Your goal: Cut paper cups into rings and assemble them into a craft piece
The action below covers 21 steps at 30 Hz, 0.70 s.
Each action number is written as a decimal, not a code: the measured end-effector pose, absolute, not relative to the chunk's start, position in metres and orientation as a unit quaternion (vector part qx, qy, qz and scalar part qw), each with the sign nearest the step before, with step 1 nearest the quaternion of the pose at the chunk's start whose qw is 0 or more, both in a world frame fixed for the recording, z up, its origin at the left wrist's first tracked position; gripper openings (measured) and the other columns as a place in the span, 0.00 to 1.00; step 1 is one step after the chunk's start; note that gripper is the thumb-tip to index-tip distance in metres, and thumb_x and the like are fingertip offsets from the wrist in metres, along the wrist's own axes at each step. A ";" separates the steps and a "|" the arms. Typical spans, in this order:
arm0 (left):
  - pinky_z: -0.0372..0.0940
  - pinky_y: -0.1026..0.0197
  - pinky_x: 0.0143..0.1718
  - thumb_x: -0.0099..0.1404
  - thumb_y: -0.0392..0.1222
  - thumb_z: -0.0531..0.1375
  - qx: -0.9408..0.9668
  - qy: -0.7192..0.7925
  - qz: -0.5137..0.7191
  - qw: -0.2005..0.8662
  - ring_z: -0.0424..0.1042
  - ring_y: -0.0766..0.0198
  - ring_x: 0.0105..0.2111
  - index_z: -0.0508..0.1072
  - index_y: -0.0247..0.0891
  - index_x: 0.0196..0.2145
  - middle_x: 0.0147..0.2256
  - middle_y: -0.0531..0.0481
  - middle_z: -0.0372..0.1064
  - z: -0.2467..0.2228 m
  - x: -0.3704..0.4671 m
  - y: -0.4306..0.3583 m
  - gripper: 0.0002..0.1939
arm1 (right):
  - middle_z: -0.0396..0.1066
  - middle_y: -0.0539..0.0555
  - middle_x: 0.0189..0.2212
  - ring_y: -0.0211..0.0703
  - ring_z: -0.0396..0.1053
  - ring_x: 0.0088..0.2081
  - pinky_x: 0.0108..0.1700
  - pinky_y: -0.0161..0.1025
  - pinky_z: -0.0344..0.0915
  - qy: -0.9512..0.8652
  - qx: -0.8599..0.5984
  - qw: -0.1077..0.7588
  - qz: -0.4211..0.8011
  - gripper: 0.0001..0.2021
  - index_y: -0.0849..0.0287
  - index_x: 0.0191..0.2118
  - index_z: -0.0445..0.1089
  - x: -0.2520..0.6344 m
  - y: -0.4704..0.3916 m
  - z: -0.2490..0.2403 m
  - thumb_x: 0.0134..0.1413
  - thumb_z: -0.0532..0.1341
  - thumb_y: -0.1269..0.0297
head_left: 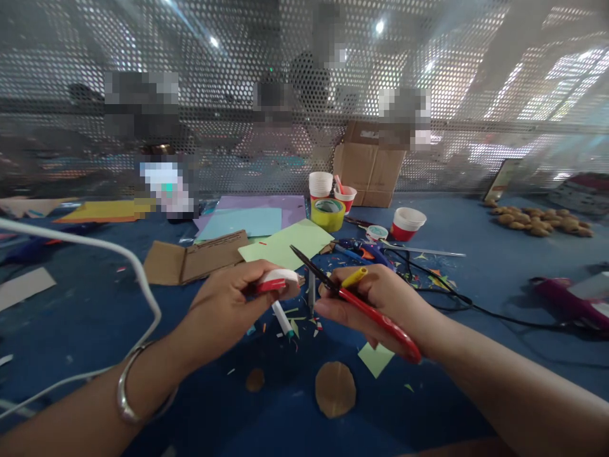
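Note:
My left hand (228,298) is closed on a small red and white piece (280,282), which looks like part of a paper cup. My right hand (375,298) holds scissors (375,320) with red handles and dark blades; one blade points up and left, the other down. A thin yellow stick (354,277) also shows between the fingers of this hand. Below the hands lie a large cardboard disc (335,390), a smaller disc (255,379) and a light green paper square (375,359). A white marker (282,318) lies between the hands among paper scraps.
Behind the hands are green paper (290,244), folded cardboard (204,257), yellow tape (327,216), a red and white cup (408,224) and a cardboard box (368,168). A white cable (95,244) crosses the left; a purple glue gun (566,301) lies right.

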<state>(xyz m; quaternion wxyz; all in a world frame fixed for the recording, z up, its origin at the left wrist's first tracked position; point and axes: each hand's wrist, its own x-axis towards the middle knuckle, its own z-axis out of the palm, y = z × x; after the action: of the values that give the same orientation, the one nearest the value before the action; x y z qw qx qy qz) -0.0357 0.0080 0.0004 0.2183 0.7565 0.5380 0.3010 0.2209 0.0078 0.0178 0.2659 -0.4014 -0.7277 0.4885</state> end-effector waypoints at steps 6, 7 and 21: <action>0.66 0.65 0.31 0.67 0.58 0.65 0.726 0.478 0.276 0.409 0.72 0.62 0.30 0.80 0.38 0.34 0.30 0.50 0.77 0.002 -0.024 0.003 0.18 | 0.76 0.51 0.28 0.41 0.73 0.29 0.30 0.34 0.69 -0.743 -0.368 0.330 0.451 0.16 0.59 0.37 0.76 0.215 0.014 -0.002 0.57 0.73 0.50; 0.66 0.65 0.31 0.67 0.57 0.66 0.723 0.475 0.276 0.418 0.72 0.62 0.30 0.80 0.38 0.34 0.30 0.50 0.77 0.002 -0.024 0.002 0.18 | 0.77 0.51 0.29 0.42 0.73 0.30 0.31 0.34 0.69 -0.750 -0.363 0.325 0.448 0.16 0.59 0.38 0.77 0.215 0.014 -0.004 0.57 0.73 0.50; 0.66 0.67 0.28 0.63 0.44 0.66 0.716 0.450 0.250 0.472 0.71 0.64 0.27 0.80 0.40 0.33 0.28 0.53 0.74 0.005 -0.025 -0.001 0.06 | 0.70 0.48 0.25 0.35 0.64 0.26 0.27 0.32 0.63 -0.728 -0.362 0.301 0.497 0.16 0.61 0.39 0.77 0.213 0.009 0.000 0.56 0.74 0.53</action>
<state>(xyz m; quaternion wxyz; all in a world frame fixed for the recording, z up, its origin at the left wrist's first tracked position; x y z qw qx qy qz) -0.0248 -0.0014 0.0052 0.4719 0.7156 0.4500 0.2503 0.2135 0.0086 0.0003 0.3015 -0.3625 -0.7284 0.4972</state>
